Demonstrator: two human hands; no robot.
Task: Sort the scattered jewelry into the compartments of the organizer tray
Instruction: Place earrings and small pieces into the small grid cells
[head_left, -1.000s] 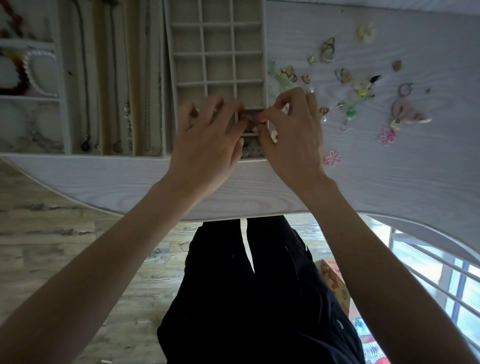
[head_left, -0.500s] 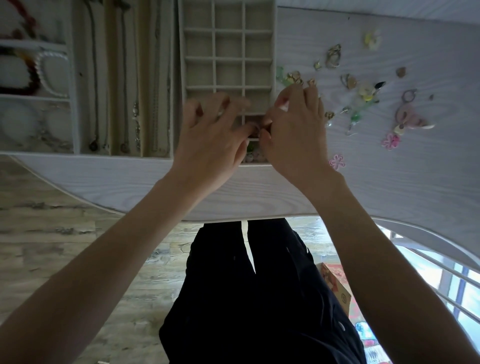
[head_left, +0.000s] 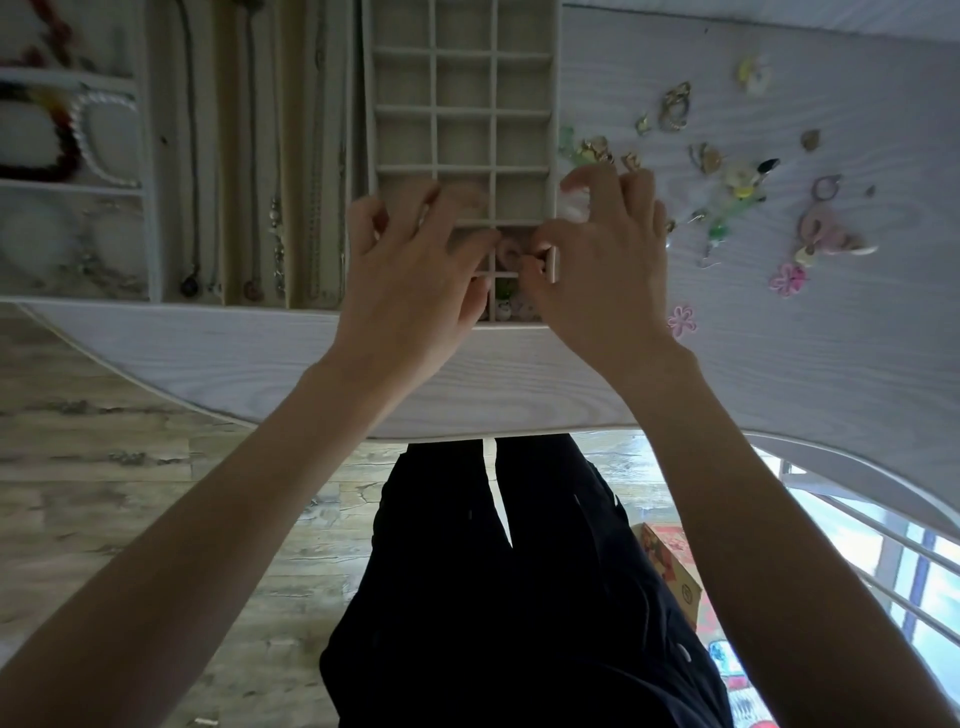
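Head view | left hand and right hand — both pinch small pinkish earring over beige gridded organizer tray | lower gently into cell — release together.

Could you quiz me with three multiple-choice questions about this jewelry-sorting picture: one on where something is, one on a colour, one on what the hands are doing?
1. Where does the loose jewelry lie?
A. On the table to the right of the grid tray
B. On the floor
C. Inside the necklace tray

2. What colour are the two flat flower pieces nearest the table's front edge?
A. Blue
B. Pink
C. Black

3. What are the left hand and right hand doing?
A. Resting flat on the table, far apart
B. Lifting the whole tray
C. Meeting with curled fingers over a near compartment of the grid tray

Answers:
1. A, the pieces are scattered on the white table right of the tray.
2. B, both flowers are pink.
3. C, their fingertips come together over the tray's near right compartments; what they pinch is too small to identify.
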